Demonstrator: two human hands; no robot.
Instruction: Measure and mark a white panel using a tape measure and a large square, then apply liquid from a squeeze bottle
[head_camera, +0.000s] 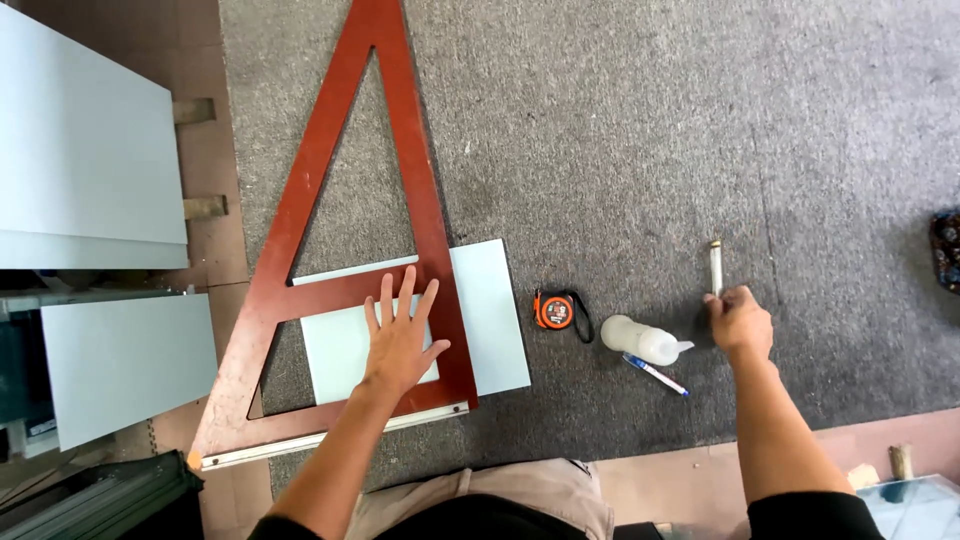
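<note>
Left hand (403, 335) lies flat, fingers spread, on red triangle (330, 240); right hand (740, 322) grips cutter (716, 268).

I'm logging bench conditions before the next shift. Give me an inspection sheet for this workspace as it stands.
Surface: grey felt-covered table, worn in patches.
Job's things: red triangular square lying over a pale glass sheet; slim tool.
Clutter: orange tape measure, white squeeze bottle, blue pen, all right of the sheet.
Hands: left hand flat, fingers spread, on the square and sheet; right hand closed around the slim tool.
Cables: nothing seen.
Surroundings: pale panels stacked at left; glass offcut at lower right.
</note>
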